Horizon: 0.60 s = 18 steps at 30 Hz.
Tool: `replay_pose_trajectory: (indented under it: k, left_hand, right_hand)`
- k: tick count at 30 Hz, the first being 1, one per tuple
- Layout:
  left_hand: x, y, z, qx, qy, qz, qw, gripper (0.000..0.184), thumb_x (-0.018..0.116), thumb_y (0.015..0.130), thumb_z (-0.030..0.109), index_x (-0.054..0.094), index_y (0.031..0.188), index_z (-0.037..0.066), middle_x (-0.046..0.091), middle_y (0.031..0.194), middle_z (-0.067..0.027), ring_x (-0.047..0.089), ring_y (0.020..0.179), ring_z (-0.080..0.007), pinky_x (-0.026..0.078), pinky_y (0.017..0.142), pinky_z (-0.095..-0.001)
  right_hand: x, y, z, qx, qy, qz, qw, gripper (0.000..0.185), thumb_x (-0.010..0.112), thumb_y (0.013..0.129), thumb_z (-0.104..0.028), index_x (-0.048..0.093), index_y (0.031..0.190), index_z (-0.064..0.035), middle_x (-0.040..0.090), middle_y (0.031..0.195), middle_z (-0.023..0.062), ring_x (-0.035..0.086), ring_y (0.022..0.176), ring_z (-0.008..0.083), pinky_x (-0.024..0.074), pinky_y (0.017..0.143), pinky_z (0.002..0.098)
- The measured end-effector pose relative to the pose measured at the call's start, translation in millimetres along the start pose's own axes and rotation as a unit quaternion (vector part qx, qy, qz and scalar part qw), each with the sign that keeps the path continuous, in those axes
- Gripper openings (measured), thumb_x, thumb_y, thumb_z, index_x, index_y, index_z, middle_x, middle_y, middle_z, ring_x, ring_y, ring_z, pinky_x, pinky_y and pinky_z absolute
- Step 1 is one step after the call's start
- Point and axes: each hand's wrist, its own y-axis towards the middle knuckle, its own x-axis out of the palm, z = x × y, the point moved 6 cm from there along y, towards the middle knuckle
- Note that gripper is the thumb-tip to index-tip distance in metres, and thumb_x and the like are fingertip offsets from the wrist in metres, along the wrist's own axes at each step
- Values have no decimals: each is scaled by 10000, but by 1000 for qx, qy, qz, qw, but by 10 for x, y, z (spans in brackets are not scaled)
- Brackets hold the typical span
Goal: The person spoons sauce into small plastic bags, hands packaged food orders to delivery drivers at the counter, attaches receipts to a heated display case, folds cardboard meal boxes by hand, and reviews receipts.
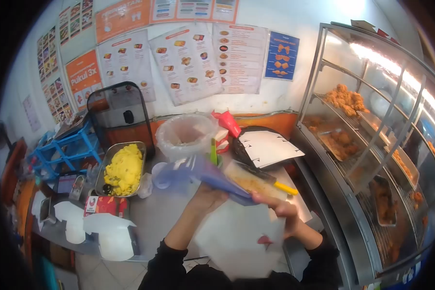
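Observation:
Both of my hands are at a blue-purple plastic bag [198,171], blurred by motion, above the metal counter. My left hand [209,198] is closed on the underside of the bag near its middle. At the bag's right end, my right hand [281,209] pinches the edge. Below them lies a large white paper sheet [237,237] with a small red print. Just behind the hands are a cutting board [249,181] with brown crumbs and a knife with a yellow handle [286,188].
Left stands a metal tray of yellow food [143,174], with open white boxes [113,237] in front. A lined bin [186,137] and white cardboard on a black round object [270,147] stand behind. A glass cabinet [319,130] with fried food is at right.

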Motion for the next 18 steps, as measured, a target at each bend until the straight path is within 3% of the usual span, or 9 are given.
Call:
replay_pose_trajectory:
  k: [1, 2, 3, 4, 5, 7, 11, 16, 18]
  left_hand:
    - [-30, 28, -28, 26, -61, -61, 996, 410, 593, 720, -44, 438, 1093, 27, 504, 1059, -82, 501, 998, -192, 426, 854, -358]
    - [95, 45, 15, 29, -56, -63, 996, 410, 593, 720, -44, 438, 1093, 27, 504, 1059, -82, 501, 998, -192, 426, 854, -358]
    - [214, 58, 58, 4, 29, 22, 999, 387, 550, 750, -41, 431, 1112, 25, 511, 1061, -92, 514, 990, -208, 436, 848, -356]
    - [275, 44, 111, -20, 112, 107, 988, 367, 507, 780, -38, 423, 1132, 23, 517, 1064, -101, 527, 982, -224, 446, 843, -354]
    - [346, 16, 157, -18, 114, 106, 988, 367, 507, 780, -38, 423, 1132, 23, 517, 1064, -101, 527, 982, -224, 446, 843, -354]
    - [456, -79, 263, -18, 232, 99, 967, 318, 445, 827, -8, 407, 1142, 15, 508, 1075, -96, 526, 972, -200, 464, 813, -320]
    - [790, -214, 386, -58, 290, 33, 955, 283, 397, 869, 36, 384, 1150, 12, 488, 1066, -82, 475, 1022, -170, 431, 856, -315]
    - [789, -378, 352, -10, 487, 66, 871, 239, 370, 885, 63, 434, 1101, -18, 510, 1057, -88, 526, 935, -148, 470, 797, -293]
    - [745, -401, 362, -16, 414, 73, 907, 239, 368, 886, 66, 435, 1098, -24, 507, 1060, -92, 528, 934, -152, 465, 803, -294]
  right_hand:
    - [25, -117, 25, -4, 4, -2, 1000, 438, 689, 677, -164, 466, 1046, -88, 370, 1230, 255, 373, 1135, 405, 336, 919, 468]
    - [-137, -284, 135, 79, 21, 138, 987, 451, 678, 687, -158, 449, 1070, -95, 365, 1236, 250, 381, 1136, 388, 343, 916, 461]
    - [-261, -363, 202, 161, 38, 274, 947, 465, 668, 697, -152, 432, 1095, -103, 360, 1242, 246, 389, 1137, 371, 350, 912, 453]
    - [-249, -371, 109, 115, -31, 361, 925, 298, 632, 727, -139, 514, 995, -82, 454, 1154, 240, 425, 1116, 341, 405, 869, 414]
    - [-299, -357, 99, 112, -30, 359, 926, 298, 632, 727, -139, 514, 995, -82, 454, 1154, 240, 425, 1116, 341, 405, 869, 414]
    - [-108, -147, -151, -99, -328, 79, 936, 139, 641, 705, -131, 593, 817, -64, 559, 1028, 172, 488, 1052, 303, 460, 806, 364]
    - [329, 122, -401, -125, -608, -70, 781, 127, 685, 610, -115, 631, 724, -130, 600, 968, 6, 558, 878, 196, 490, 760, 329]
    - [416, 98, -401, -109, -619, -70, 774, 146, 682, 600, -101, 633, 736, -121, 609, 925, -15, 563, 785, 156, 500, 741, 303]
    - [485, 89, -412, -136, -555, -67, 818, 178, 653, 553, -68, 627, 728, -55, 600, 959, 36, 559, 727, 164, 496, 680, 295]
